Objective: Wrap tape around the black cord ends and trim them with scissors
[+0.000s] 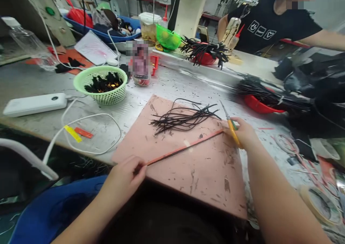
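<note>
My left hand (pixel 128 174) pinches the near end of a black cord (pixel 167 155) at the front edge of a pink board (pixel 167 179). The cord lies straight along a thin orange strip (pixel 199 139), which has a pale piece of tape across its middle. My right hand (pixel 244 133) is closed around scissors (pixel 232 127) with yellow and green handles, blades pointing up and away. Its fingertips are at the far end of the cord and strip; whether they grip the cord is hidden. Beyond the strip lies a loose bundle of black cords (pixel 185 118).
A green basket (pixel 125 87) of black pieces stands left, near a white power bank (pixel 35 104) and cable. Red bowls (pixel 258 105) of black cords sit right and back. A tape roll (pixel 320 204) lies front right. Another person (pixel 269 24) is across the table.
</note>
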### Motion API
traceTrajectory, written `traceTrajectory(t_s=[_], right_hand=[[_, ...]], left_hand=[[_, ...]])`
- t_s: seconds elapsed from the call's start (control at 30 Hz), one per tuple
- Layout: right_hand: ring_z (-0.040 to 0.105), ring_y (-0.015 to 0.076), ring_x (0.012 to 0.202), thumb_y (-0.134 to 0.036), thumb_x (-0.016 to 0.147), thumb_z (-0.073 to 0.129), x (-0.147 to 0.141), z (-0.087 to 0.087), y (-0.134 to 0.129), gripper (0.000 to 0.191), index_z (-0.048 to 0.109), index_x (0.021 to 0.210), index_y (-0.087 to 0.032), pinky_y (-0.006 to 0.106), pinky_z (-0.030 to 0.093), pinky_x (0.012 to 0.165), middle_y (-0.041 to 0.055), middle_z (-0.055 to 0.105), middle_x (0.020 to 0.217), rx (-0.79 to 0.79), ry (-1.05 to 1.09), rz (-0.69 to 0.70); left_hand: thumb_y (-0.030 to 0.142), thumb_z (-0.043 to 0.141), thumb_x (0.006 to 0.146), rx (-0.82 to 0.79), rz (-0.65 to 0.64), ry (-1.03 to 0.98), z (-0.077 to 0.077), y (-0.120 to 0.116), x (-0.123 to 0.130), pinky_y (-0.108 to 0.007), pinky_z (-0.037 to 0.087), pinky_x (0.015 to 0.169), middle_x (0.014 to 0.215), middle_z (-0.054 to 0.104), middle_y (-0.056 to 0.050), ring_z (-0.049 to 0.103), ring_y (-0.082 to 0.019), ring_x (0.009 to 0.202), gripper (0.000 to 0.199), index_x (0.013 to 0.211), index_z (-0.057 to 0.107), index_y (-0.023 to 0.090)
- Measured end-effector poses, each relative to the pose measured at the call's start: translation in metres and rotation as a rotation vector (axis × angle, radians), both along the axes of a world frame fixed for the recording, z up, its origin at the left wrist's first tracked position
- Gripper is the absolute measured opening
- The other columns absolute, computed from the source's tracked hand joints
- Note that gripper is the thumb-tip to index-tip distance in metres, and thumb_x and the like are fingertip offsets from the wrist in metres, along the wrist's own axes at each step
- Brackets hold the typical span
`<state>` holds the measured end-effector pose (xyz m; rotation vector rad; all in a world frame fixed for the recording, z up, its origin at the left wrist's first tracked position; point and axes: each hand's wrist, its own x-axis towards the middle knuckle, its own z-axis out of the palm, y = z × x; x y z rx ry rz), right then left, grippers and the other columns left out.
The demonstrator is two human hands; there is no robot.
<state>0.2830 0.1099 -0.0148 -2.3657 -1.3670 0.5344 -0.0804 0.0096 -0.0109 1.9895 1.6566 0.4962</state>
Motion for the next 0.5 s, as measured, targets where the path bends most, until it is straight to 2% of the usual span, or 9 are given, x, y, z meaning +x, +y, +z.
traceTrajectory(t_s=[0.2, 0.5], right_hand=[[0.054, 0.0207, 0.057, -0.034, 0.055, 0.064, 0.0008, -0.001, -0.0009, 0.061, 0.055, 0.114, -0.021, 0.032, 0.042, 0.056, 0.0039, 0.061, 0.069, -0.013, -0.05, 0.01], [0.054, 0.0199, 0.055, -0.029, 0.054, 0.064, 0.0048, -0.0034, -0.0004, 0.059, 0.055, 0.112, -0.022, 0.032, 0.042, 0.055, 0.0037, 0.062, 0.068, -0.006, -0.011, 0.002]], left_hand=[[0.02, 0.045, 0.075, 0.015, -0.005, 0.002, -0.001, -0.0059, -0.0012, -0.023, 0.043, 0.057, 0.066, 0.059, 0.001, 0.056, -0.014, 0.06, 0.011, 0.07, 0.054, 0.021], [0.017, 0.043, 0.074, 0.099, -0.009, 0.001, -0.004, -0.0074, 0.0002, -0.022, 0.041, 0.054, 0.062, 0.054, 0.002, 0.053, -0.013, 0.056, 0.012, 0.067, 0.052, 0.022]])
